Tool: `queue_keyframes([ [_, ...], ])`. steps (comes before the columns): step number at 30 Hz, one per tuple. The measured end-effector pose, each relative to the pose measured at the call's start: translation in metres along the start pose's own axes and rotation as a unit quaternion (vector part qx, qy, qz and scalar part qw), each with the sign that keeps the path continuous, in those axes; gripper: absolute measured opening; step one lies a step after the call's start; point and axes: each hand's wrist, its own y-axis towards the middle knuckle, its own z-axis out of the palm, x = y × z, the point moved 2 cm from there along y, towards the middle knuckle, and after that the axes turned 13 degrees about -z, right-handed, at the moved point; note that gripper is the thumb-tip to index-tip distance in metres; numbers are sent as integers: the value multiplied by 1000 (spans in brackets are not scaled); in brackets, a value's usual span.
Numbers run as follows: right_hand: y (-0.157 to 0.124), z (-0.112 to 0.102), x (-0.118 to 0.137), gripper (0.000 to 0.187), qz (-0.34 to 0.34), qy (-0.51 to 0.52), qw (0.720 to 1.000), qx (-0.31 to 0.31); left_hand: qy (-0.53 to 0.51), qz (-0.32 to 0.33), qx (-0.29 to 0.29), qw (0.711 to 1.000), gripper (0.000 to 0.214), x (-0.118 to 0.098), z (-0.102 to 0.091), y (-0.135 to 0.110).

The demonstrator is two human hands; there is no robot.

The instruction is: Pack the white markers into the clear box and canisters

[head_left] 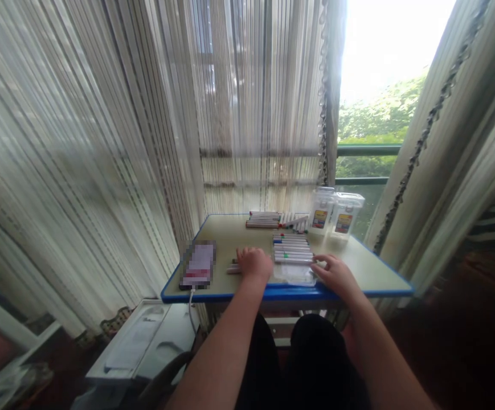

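Some slim white markers lie at the curled left hand, its grip impossible to tell. Right hand: empty, fingers loosely parted beside one flat, clear plastic case.

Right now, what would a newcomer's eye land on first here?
Probably the bright gap between the curtains, at the picture's upper right. Then, lower middle, the small blue-edged table: the left hand over loose markers, the right hand at the right end of a marker row. Two clear cases stand at the table's back right.
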Motion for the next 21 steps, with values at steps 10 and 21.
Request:
queue_keyframes([
  [10,1,-4,3,26,3,10,1000,-11,-2,-23,21,1000,21,2,3,4],
  [21,0,-3,2,30,-3,3,1000,-10,-101,101,-80,986,22,-8,-5,-2],
])
